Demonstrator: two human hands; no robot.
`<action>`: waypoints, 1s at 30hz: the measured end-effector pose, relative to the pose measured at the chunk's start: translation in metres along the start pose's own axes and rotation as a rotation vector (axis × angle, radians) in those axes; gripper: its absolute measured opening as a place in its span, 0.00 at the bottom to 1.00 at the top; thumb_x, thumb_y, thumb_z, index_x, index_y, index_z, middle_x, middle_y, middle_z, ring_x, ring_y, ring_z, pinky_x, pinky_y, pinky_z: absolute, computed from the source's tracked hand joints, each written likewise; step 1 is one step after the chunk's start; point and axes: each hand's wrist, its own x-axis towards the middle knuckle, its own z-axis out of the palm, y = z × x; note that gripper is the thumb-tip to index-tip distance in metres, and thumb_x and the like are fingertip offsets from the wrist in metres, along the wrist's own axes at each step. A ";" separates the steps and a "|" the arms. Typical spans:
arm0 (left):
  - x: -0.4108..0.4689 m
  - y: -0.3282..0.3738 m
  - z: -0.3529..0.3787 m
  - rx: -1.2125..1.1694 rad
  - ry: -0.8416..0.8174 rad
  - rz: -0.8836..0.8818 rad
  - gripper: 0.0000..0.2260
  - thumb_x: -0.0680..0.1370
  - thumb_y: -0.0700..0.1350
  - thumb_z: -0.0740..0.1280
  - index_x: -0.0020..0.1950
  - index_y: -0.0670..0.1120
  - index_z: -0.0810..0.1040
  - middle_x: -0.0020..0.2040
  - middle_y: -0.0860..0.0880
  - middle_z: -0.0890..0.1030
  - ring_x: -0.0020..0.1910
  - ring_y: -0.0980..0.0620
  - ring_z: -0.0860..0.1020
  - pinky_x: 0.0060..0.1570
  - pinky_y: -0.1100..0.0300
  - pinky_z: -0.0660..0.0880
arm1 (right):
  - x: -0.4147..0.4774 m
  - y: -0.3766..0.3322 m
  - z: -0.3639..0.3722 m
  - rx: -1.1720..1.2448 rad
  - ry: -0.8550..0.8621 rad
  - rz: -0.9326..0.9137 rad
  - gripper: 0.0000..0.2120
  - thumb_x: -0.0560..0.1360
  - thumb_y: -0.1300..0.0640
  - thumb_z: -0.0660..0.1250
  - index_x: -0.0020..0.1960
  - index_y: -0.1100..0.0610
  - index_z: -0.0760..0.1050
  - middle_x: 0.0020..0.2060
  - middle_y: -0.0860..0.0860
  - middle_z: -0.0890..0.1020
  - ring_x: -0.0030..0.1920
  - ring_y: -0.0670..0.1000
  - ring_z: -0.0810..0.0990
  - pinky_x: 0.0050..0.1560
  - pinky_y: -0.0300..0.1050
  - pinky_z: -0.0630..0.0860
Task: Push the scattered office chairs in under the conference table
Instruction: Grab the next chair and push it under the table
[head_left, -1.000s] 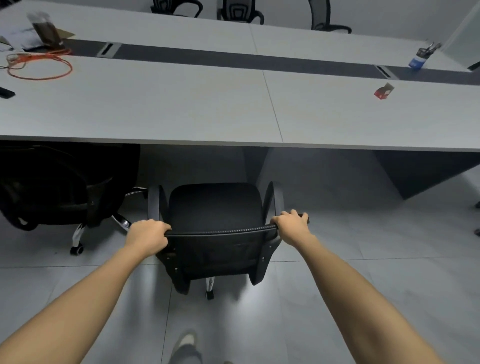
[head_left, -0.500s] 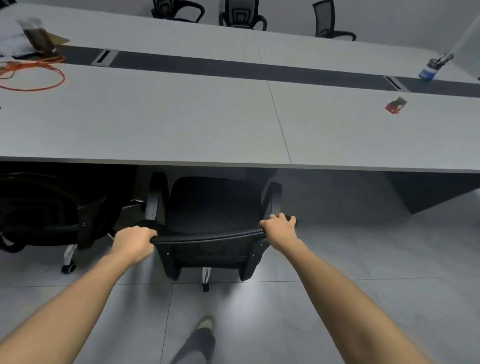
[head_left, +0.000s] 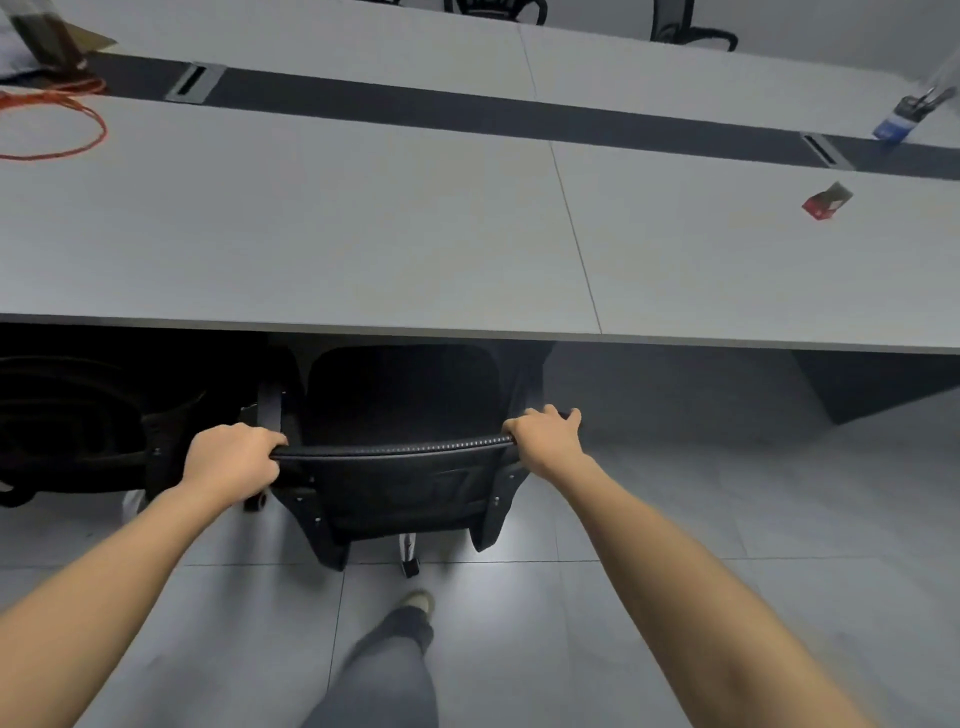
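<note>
— Both hands grip the top edge of the office chair (head_left: 395, 486)'s backrest. The left hand (head_left: 231, 460) has its fingers curled over the left end, and the right hand (head_left: 545, 441) wraps the right end, fingers reaching over the far side.
— Where does the chair sit?
— Between the two hands and just beyond them. Its seat lies in shadow under the near edge of the conference table (head_left: 363, 234), while the backrest and both hands are outside that edge.
— What lies left of the grip?
— Another black chair (head_left: 78, 431), tucked under the table just beside the left hand. Far beyond that hand, an orange cable (head_left: 78, 148) loops on the tabletop.
— And to the right?
— Well beyond the right hand, a small red box (head_left: 826, 200) rests on the tabletop. Nearer than the grip, roughly between the hands, the person's shoe (head_left: 418, 603) and grey trouser leg (head_left: 379, 680) show above the tiled floor (head_left: 727, 493).
</note>
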 end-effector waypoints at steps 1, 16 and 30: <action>0.002 -0.002 -0.001 0.002 -0.019 -0.005 0.16 0.74 0.43 0.62 0.58 0.57 0.78 0.53 0.49 0.83 0.54 0.46 0.80 0.47 0.58 0.75 | 0.008 -0.003 -0.005 0.000 -0.008 0.010 0.20 0.75 0.69 0.60 0.61 0.50 0.74 0.57 0.55 0.76 0.65 0.60 0.67 0.70 0.70 0.51; 0.111 -0.029 -0.043 -0.068 0.059 0.168 0.17 0.71 0.38 0.60 0.54 0.51 0.81 0.51 0.50 0.84 0.53 0.47 0.80 0.47 0.56 0.74 | 0.067 -0.015 -0.042 -0.037 0.035 -0.011 0.06 0.75 0.61 0.58 0.43 0.51 0.69 0.46 0.55 0.82 0.48 0.59 0.79 0.45 0.46 0.68; 0.132 -0.076 -0.029 -0.086 0.039 0.094 0.19 0.73 0.38 0.59 0.56 0.55 0.80 0.51 0.50 0.83 0.52 0.48 0.79 0.42 0.60 0.69 | 0.110 -0.068 -0.050 -0.019 0.081 0.010 0.11 0.72 0.69 0.58 0.42 0.53 0.66 0.39 0.52 0.73 0.52 0.59 0.77 0.58 0.54 0.67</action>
